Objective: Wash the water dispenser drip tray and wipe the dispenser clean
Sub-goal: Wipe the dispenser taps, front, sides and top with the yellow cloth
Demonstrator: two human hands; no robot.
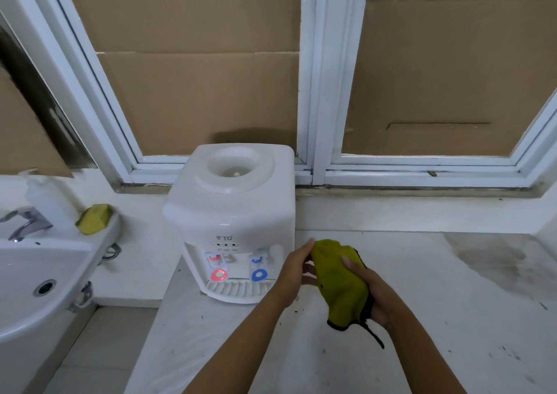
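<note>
A: From the head view, how far along is this?

B: I'd judge the wiping is about to begin or is under way. The tray [239, 288] sits in its slot at the foot of the dispenser [232, 212], under the red and blue taps. Whether it has been washed I cannot tell; it looks pale and free of grime.

A: And the hands?

B: Both are on the cloth [340, 282], held above the counter [452, 303] just right of the dispenser. The left hand [294, 268] pinches its upper edge with fingers bent; the right hand [372, 295] is curled round the bunched lower part. The cloth touches neither the dispenser nor the counter.

A: Materials?

B: The dispenser is smooth white plastic, boxy with rounded corners, and has a round well on top with no bottle in it. The tray is slotted, a shallow curved lip. The cloth is soft, olive-yellow with a black hem and a loose thread hanging. The counter is pale, scuffed and stained dark toward the right.

A: Anything else?

B: A glossy white sink [36, 273] at left with a metal tap [25, 221], and a yellow sponge [93, 218] on its rim. Cardboard covers the windows behind.
</note>
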